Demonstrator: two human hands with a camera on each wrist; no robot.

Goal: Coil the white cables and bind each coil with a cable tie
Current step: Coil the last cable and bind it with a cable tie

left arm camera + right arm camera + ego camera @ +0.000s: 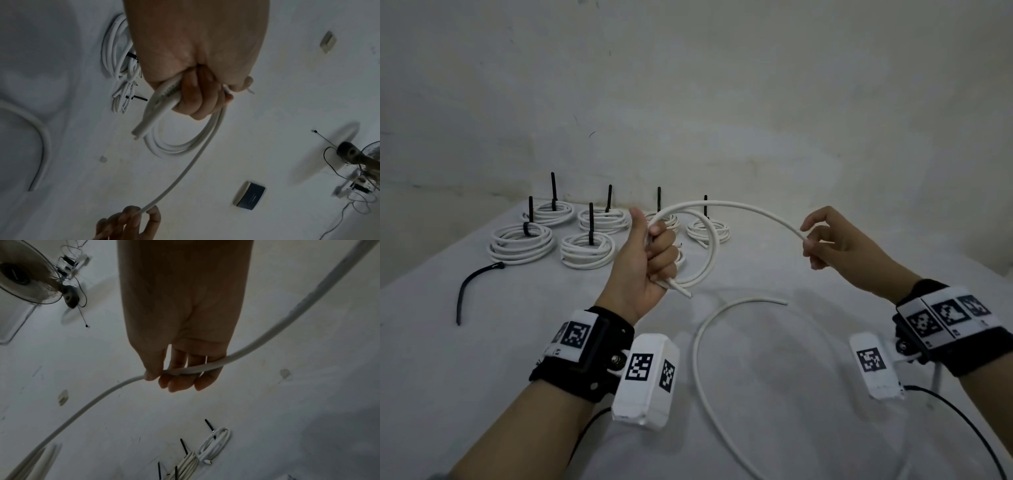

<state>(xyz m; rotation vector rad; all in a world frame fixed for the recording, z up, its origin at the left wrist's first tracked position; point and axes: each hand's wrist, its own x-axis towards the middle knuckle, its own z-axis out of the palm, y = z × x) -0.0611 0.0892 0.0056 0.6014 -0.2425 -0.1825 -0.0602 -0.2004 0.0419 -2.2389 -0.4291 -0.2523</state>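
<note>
My left hand (654, 253) is raised over the table with its thumb up and its fingers curled round a small coil of white cable (705, 260); the coil's cut end (685, 291) sticks out below the fist. In the left wrist view the same fist (197, 100) grips the loops (176, 146). From the coil the cable arcs right to my right hand (815, 246), which pinches it between thumb and fingers (164, 374). The cable's loose tail (709, 329) lies curved on the table below. One loose black cable tie (472, 287) lies at the left.
Several bound white coils (520, 243) with upright black tie tails stand in two rows at the back of the white-covered table (482, 359), against a white wall. The wrist views show a fan (26, 280) and wiring beyond.
</note>
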